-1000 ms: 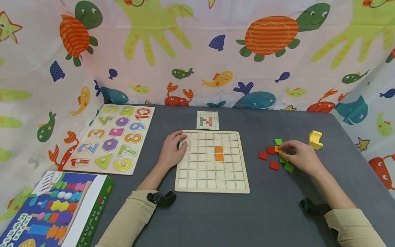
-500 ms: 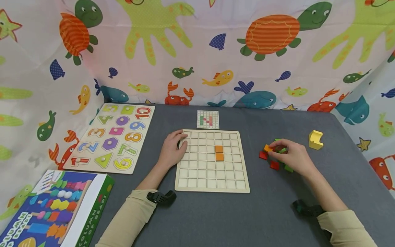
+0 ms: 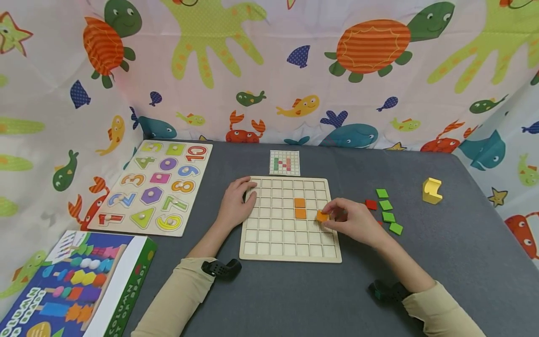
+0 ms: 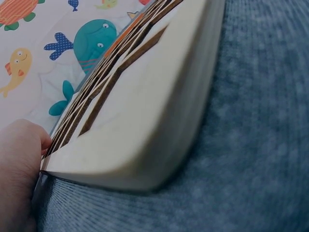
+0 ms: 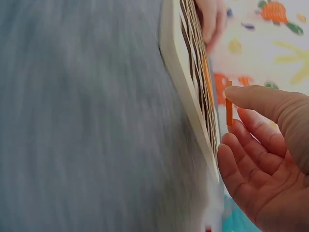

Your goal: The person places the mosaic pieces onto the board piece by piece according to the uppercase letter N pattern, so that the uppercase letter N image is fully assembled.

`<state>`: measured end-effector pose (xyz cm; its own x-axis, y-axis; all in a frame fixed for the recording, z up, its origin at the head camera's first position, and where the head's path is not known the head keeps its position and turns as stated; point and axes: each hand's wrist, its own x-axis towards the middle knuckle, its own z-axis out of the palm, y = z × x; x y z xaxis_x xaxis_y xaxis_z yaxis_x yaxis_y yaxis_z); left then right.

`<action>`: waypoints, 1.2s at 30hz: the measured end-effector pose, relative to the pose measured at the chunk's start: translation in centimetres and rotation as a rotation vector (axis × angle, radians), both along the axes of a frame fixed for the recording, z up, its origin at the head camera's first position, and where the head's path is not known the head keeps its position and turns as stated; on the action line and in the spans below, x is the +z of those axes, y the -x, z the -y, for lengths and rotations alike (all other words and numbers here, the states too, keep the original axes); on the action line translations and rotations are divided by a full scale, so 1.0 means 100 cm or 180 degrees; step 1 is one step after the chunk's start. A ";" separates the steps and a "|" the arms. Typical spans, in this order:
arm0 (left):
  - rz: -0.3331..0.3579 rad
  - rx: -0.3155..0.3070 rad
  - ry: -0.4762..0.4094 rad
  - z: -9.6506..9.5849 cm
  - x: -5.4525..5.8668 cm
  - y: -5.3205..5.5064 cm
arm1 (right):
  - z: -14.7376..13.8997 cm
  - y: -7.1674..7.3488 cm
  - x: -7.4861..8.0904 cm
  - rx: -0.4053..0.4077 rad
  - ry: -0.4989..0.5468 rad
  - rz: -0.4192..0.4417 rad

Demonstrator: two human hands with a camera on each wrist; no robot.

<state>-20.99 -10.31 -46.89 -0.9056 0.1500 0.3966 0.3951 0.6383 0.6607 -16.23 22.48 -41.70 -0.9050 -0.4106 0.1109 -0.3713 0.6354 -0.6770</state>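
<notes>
My right hand (image 3: pixel 353 221) pinches an orange square tile (image 3: pixel 322 216) between thumb and fingers, above the right part of a wooden grid board (image 3: pixel 290 259). In the right wrist view, the thin tile (image 5: pixel 229 110) stands on edge in the grip, close to the board. Two more orange tiles (image 3: pixel 300 208) sit in neighbouring cells, one above the other. My left hand (image 3: pixel 235 202) rests at the board's upper left edge, its thumb and fingers touching the rim. The left wrist view shows part of that hand (image 4: pixel 19 169) at the far end of the board's edge.
Several green tiles (image 3: pixel 388 217) and red tiles (image 3: pixel 371 204) lie right of the board. A patterned card (image 3: pixel 284 163) lies behind it. A yellow block (image 3: pixel 432 191) stands at right. At left are a number puzzle board (image 3: pixel 185 220) and a toy box (image 3: pixel 130 285).
My right hand has picked up the orange tile from the pile and carried it left over the board. My left hand has stayed at the board's edge.
</notes>
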 end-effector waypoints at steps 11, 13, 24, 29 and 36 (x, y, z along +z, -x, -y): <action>-0.0020 -0.0013 -0.0030 -0.001 0.000 0.000 | 0.038 -0.002 -0.003 0.0541 -0.0061 -0.0124; -0.0009 -0.0022 -0.0039 -0.001 0.000 0.000 | 0.040 -0.002 -0.003 0.0580 -0.0068 -0.0175; -0.0028 0.0001 -0.0022 0.001 -0.001 0.001 | 0.042 -0.004 -0.005 0.0653 -0.0063 -0.0189; -0.0021 -0.0002 -0.0031 0.001 -0.002 0.001 | 0.041 -0.004 -0.005 0.0622 -0.0021 -0.0182; -0.0007 0.0030 0.0007 0.000 -0.001 0.002 | 0.041 -0.004 -0.008 0.0595 -0.0038 -0.0200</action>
<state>-21.14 -10.32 -47.01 -0.9061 0.1423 0.3984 0.3905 0.6435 0.6584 -15.84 18.33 -42.47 -0.8043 -0.5726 0.1590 -0.5250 0.5593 -0.6416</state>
